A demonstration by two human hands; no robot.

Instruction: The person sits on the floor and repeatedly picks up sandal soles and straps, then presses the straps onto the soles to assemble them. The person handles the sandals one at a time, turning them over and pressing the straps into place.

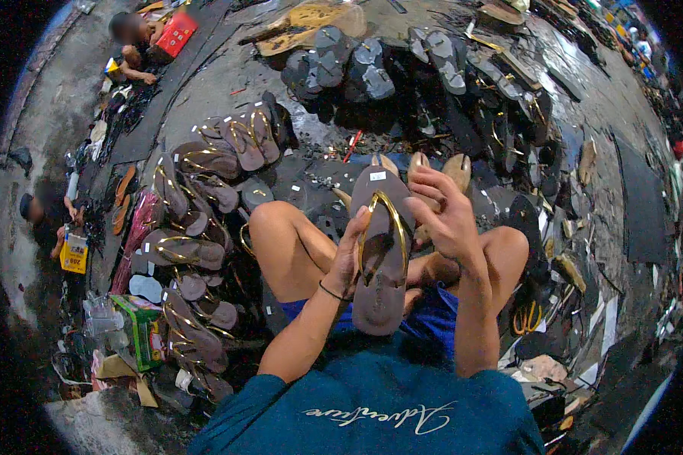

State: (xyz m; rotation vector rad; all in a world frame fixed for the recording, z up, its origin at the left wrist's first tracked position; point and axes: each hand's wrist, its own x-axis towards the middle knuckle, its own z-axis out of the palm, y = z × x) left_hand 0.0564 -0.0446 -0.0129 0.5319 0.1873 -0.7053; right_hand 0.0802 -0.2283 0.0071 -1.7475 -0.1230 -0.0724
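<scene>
A brown flip-flop (379, 303) with a shiny gold strap (399, 227) and a small white sticker at its toe end stands in front of my chest. My left hand (347, 254) grips its left edge, thumb showing beside the strap; the other fingers are hidden behind the sole. At the flip-flop's upper right is my right hand (446, 216), its fingers bent and apart, thumb close to the sole's edge; I cannot tell if it touches. Just beyond, tan foot-shaped forms (457, 168) stick up, partly covered by my hand and the flip-flop.
Many gold-strapped brown flip-flops (182, 249) lie in rows on my left. Dark soles (372, 72) are piled ahead, near a thin red stick (353, 146). A green box (138, 330) sits at the lower left. Two people work farther left; scraps litter the right.
</scene>
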